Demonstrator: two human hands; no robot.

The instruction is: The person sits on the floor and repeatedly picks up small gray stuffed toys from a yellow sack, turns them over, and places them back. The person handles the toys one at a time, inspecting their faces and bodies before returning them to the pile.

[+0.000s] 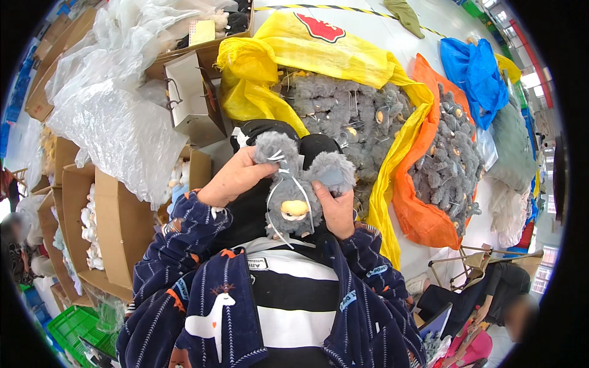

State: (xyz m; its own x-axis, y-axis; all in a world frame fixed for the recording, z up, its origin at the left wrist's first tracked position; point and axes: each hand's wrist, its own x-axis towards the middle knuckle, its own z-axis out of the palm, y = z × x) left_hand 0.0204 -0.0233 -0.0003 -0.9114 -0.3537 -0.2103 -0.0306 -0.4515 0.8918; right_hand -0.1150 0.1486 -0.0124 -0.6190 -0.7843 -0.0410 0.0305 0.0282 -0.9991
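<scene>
A grey plush toy (284, 191) with long ears and a small yellow-and-cream face patch lies over my lap, between my two hands. Thin white ribbons or strings trail across it. My left hand (236, 176) pinches the toy near the base of its left ear, with finger and thumb closed on it. At the other ear, my right hand (336, 210) grips the plush, its thumb lying against the ear's greyish-blue lining. Beyond my knees, a yellow woven sack (334, 52) lies open, full of similar grey plush toys (343, 113).
An orange sack (405, 184) of grey plush stands to the right, with a blue bag (475, 76) behind it. On the left are cardboard boxes (126, 236), clear plastic sheeting (116, 116) and a green crate (76, 325). Another person (491, 288) sits at the lower right.
</scene>
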